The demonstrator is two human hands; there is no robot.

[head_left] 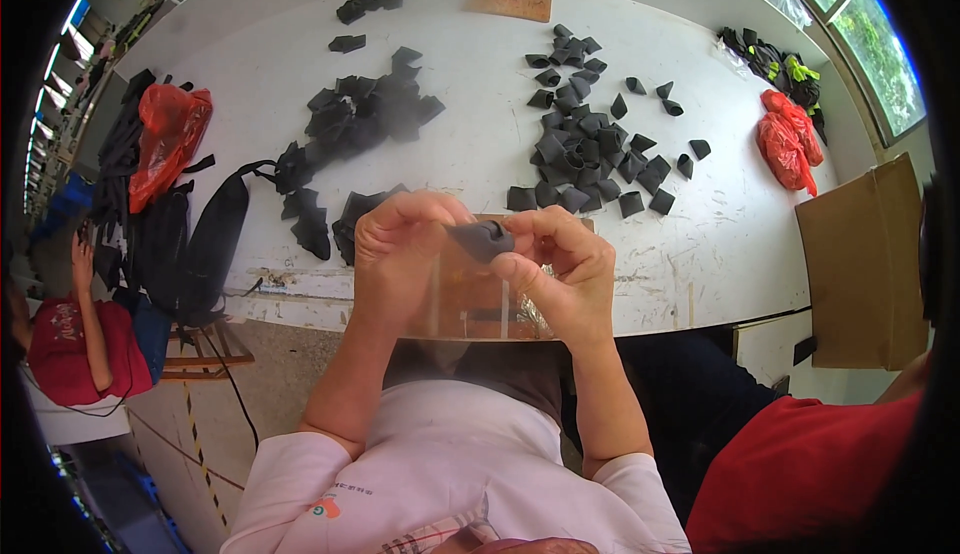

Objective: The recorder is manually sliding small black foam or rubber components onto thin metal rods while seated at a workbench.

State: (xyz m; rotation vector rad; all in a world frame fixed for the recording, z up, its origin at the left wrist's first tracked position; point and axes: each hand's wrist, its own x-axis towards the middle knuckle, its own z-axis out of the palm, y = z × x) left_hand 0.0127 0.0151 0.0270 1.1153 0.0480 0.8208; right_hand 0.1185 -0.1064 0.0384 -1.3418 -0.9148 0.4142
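Observation:
A small dark grey piece of folded fabric or foam (482,241), curled into a cone-like pocket, is held up near the table's front edge. My left hand (398,246) pinches its left side, while the fingers and thumb of my right hand (562,266) grip its right side. Beneath my hands lies a brown board (472,304) with pale strips across it. Flat black pieces (365,114) form a loose heap beyond my left hand. Similar pieces, curled into pockets (580,149), are piled beyond my right hand.
Left on the white table (470,84) are a red plastic bag (168,139) and black bags (215,244). Another red bag (788,144) and a cardboard box (865,264) stand right. A wooden block with a rod (510,1) is at the back. People in red sit on both sides.

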